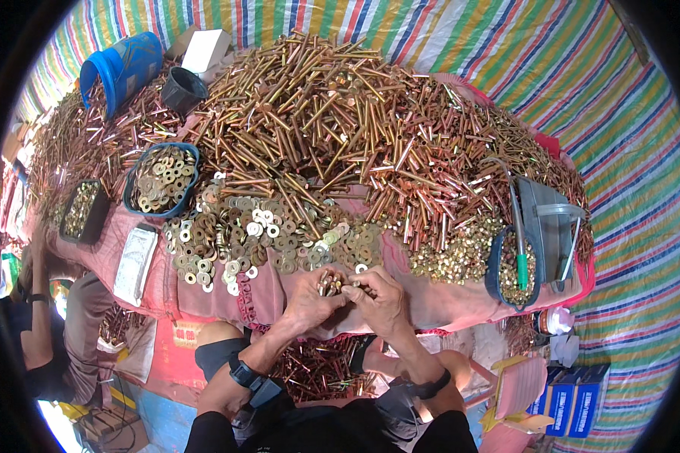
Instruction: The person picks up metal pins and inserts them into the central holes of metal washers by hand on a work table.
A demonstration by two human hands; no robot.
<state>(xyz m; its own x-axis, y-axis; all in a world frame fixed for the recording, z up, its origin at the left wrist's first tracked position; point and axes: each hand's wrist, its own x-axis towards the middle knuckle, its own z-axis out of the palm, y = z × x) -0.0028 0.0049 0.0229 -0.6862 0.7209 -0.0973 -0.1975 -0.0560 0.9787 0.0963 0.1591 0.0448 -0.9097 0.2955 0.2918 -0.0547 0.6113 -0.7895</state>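
Observation:
My left hand (313,300) is closed around a cluster of small brass-coloured metal pieces (329,285), and whether they are nuts or bolt ends I cannot make out. Against it, my right hand (378,300) has its fingers pinched together; what they grip is hidden. Both hands meet over the near edge of a pink cloth (431,300). Just beyond them lie loose flat washers (242,234). A pile of brass-coloured nuts (453,253) is to the right. Behind these rises a large heap of copper- and gold-toned bolts (310,113).
A blue-rimmed basin (196,185) of washers and a dark tray (100,219) of small parts stand left. At right are another basin (493,275) with a green-handled tool (522,270) and a grey bin (540,208). A blue bucket (121,72) lies back left. Another person's arm (41,313) is far left.

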